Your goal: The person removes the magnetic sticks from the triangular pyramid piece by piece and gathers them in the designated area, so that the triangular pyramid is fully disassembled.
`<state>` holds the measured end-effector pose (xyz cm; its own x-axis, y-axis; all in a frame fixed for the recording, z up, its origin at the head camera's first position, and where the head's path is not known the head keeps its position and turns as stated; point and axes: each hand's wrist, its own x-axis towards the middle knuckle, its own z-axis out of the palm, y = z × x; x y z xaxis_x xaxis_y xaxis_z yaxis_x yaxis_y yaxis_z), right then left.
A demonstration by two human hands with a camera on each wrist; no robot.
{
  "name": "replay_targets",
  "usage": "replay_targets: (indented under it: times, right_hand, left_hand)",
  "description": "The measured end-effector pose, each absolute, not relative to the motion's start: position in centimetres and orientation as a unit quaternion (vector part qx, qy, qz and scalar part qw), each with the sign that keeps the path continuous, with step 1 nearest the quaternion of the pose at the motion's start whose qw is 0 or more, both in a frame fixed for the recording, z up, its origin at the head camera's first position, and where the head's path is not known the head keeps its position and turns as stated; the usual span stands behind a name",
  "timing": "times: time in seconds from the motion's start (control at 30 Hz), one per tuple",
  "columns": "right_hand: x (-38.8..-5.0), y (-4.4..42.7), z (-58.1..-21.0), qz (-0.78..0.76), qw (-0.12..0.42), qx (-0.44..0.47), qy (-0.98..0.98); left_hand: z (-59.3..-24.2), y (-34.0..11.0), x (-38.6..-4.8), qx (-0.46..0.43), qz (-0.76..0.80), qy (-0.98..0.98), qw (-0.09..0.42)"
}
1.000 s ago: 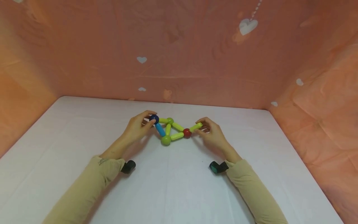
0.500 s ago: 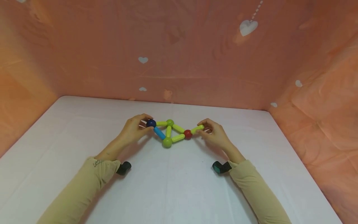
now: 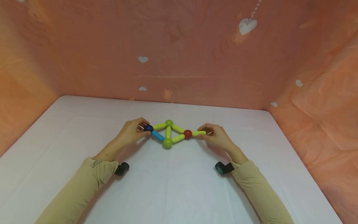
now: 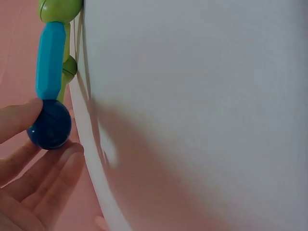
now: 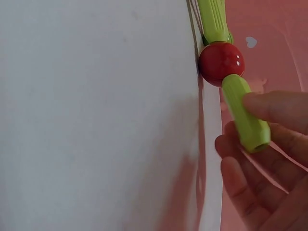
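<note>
At the white counter I see a ball-and-stick frame reaching from the left grip, which pinches its navy ball, to the right grip, pinching its outer lime stick, whose end face only the right wrist view shows clearly

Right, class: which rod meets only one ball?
The yellow-green rod pinched in the right hand, jutting from the red ball; every other rod bridges two balls.

Left hand, right hand pinching, apart; arms angled inward; right grip probably thumb-and-index, partly hidden.
</note>
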<state>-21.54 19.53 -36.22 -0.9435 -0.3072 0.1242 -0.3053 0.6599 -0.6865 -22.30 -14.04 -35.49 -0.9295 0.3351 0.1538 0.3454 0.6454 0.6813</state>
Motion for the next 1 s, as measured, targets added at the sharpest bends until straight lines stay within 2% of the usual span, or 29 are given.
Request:
replay_targets:
  times: [0.13, 0.3, 0.83, 1.0]
  right_hand:
    - [-21.6, 19.5, -36.1, -0.356, 0.024, -0.158, 0.921]
    - [-21.6, 19.5, -36.2, -0.349, 0.039, -0.162, 0.922]
    - [-22.0, 18.9, -35.5, -0.34, 0.05, -0.169, 0.924]
    - [-22.4, 18.2, -35.3, -0.354, 0.036, -0.175, 0.918]
  left_hand:
    - [-35.5, -14.2, -22.1, -0.174, -0.367, -0.914, -0.012]
    - [-35.7, -14.3, -22.2, -0.169, -0.355, -0.919, -0.012]
    - [-35.4, -14.3, -22.2, -0.155, -0.341, -0.927, -0.023]
    - [-35.4, -14.4, -22.3, -0.16, -0.343, -0.925, -0.026]
